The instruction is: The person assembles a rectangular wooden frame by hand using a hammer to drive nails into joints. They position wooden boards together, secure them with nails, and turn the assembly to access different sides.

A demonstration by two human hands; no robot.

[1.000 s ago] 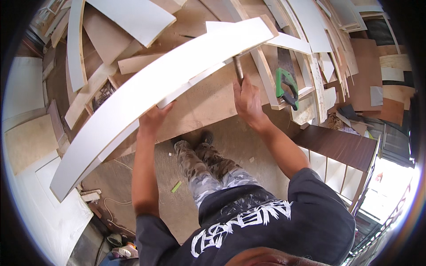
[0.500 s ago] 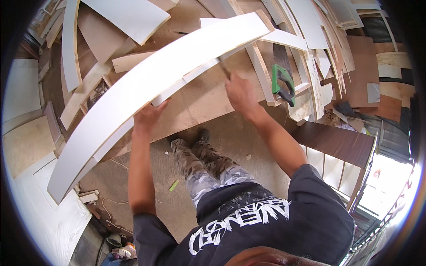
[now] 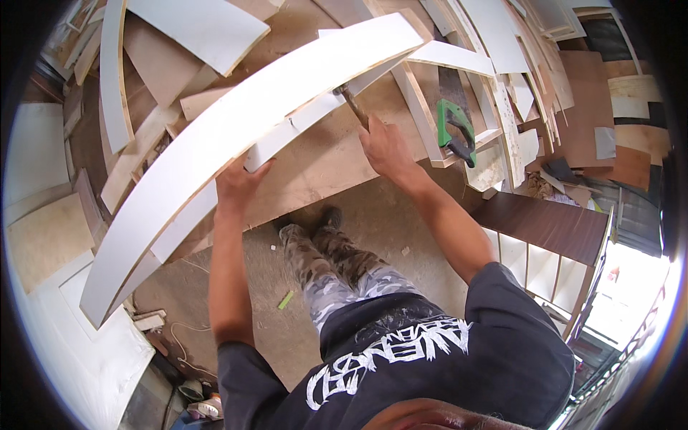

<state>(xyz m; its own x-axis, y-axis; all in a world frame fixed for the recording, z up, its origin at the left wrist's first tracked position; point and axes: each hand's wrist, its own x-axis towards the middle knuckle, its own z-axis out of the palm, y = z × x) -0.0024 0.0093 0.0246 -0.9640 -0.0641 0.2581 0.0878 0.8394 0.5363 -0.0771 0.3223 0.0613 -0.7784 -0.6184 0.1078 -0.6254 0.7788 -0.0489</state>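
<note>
Many boards and offcuts crowded the workbench (image 3: 315, 175), whose bare brown wood showed along the near edge. A white panel (image 3: 201, 29) lay at the far left, and a green-handled saw (image 3: 456, 132) rested at the right by pale wooden framing (image 3: 423, 115). Brown sheets (image 3: 584, 107) stood beyond, on the right side of the room; nearer stood a cabinet (image 3: 541, 221) with a dark brown top and white compartments, and a small green strip (image 3: 286, 299) lay on the bare floor (image 3: 269, 269). The curved white piece (image 3: 236, 118) slanted over the bench, its near end jutting past the edge on the left. At its lower side was the left hand (image 3: 240, 183), thumb spread; the other fingers were partly hidden, so I could not tell how tightly they closed. The right hand (image 3: 387, 149) was wrapped around a hammer (image 3: 354, 109), its head beside the piece's underside strip. Compared with a second earlier, the hammer leaned further left, and the curved piece had turned to show more of that strip.
</note>
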